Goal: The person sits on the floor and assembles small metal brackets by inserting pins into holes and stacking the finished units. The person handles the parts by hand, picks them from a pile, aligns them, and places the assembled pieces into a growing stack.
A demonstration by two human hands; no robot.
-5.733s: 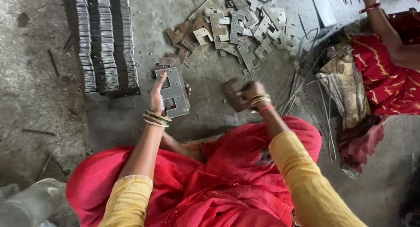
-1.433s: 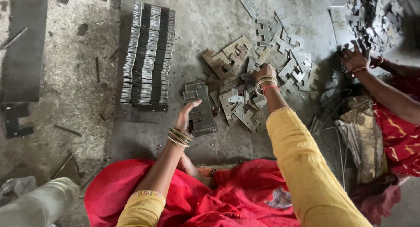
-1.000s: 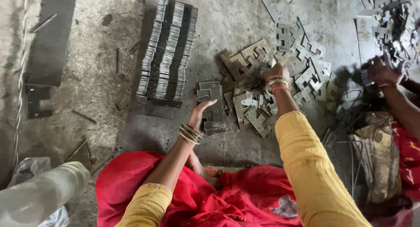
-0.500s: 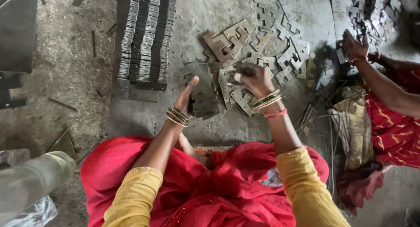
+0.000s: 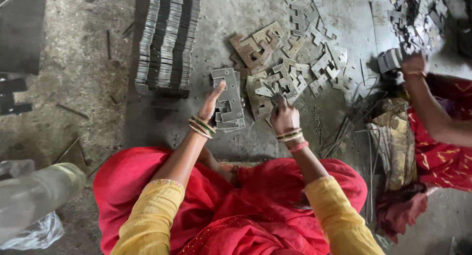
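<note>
I sit on a concrete floor in red cloth and yellow sleeves. My left hand (image 5: 212, 102) rests flat, fingers apart, against the left edge of a small stack of notched metal plates (image 5: 229, 101). My right hand (image 5: 283, 117) is closed on a flat metal plate (image 5: 264, 103) at the near edge of a loose heap of similar stamped plates (image 5: 290, 63). Both wrists carry bangles.
A long neat row of stacked plates (image 5: 168, 39) lies at the upper left. Another person's arm (image 5: 427, 102) in red cloth reaches to a second heap of small metal parts (image 5: 415, 19) at the upper right. Wire scraps (image 5: 351, 127) and a plastic bag (image 5: 34, 230) lie nearby.
My right hand has pulled back from the loose heap toward me with a plate. My left hand stays at the small stack. The other person's hand moved at the far heap.
</note>
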